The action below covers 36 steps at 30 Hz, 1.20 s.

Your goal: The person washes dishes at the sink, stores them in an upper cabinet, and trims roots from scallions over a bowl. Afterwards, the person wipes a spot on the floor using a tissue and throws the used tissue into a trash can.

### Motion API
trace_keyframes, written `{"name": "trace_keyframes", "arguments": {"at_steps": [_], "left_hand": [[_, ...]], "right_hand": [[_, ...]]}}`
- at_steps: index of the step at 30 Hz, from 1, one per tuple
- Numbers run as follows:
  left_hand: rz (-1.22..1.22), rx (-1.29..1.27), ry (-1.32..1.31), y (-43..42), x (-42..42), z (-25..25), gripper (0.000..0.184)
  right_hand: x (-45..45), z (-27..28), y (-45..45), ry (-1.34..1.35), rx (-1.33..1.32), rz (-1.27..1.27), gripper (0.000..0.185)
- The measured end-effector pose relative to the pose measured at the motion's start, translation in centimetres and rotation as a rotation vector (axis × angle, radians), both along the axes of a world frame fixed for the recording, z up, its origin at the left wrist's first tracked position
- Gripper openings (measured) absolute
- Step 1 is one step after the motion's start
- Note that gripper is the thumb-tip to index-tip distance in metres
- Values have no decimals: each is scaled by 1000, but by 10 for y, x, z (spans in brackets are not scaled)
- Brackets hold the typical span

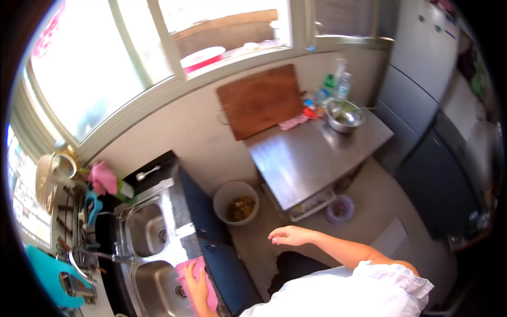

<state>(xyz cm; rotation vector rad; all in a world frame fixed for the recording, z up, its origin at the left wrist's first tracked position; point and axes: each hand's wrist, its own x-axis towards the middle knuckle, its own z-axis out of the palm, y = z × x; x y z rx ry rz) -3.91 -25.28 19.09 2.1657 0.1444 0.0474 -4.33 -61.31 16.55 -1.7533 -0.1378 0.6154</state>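
My left hand [195, 282] is on a pink cloth [212, 297], its fingers gripping it from above at the counter edge beside the nearer sink basin [153, 282]. Part of the cloth hangs over the basin's rim. Held out over the floor, my right hand [288, 235] has its fingers loosely bent and apart, with nothing in it. A second basin [145, 224] lies beyond the first, and a faucet [124, 259] reaches out from the left.
Blue cabinet doors [203, 222] front the sink. On the floor stands a white bin [236, 185] with scraps inside. A steel table [301, 164] bears a wooden board [261, 100], a metal bowl [344, 124] and bottles. A grey fridge [417, 68] stands at right.
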Motion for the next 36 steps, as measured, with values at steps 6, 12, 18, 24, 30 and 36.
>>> {"name": "trace_keyframes", "arguments": {"at_steps": [6, 12, 18, 24, 30, 36], "left_hand": [[-320, 21, -56, -128, 9, 15, 33], [-641, 42, -30, -282, -28, 8, 32], [-930, -31, 143, -449, -92, -11, 36], [-841, -363, 491, -552, -74, -14, 43], [-438, -808, 716, -634, 26, -28, 54], [-341, -875, 695, -699, 126, -34, 71]], "right_hand": [[-101, -5, -88, -19, 32, -369, 32], [-230, -49, -181, -21, 27, -604, 29], [-368, -46, -283, 35, -150, -861, 26], [-446, -60, -324, 40, -183, -1155, 27], [-491, -101, -314, 93, -101, -1341, 26], [-466, -91, -337, 257, -227, -1353, 25]]}}
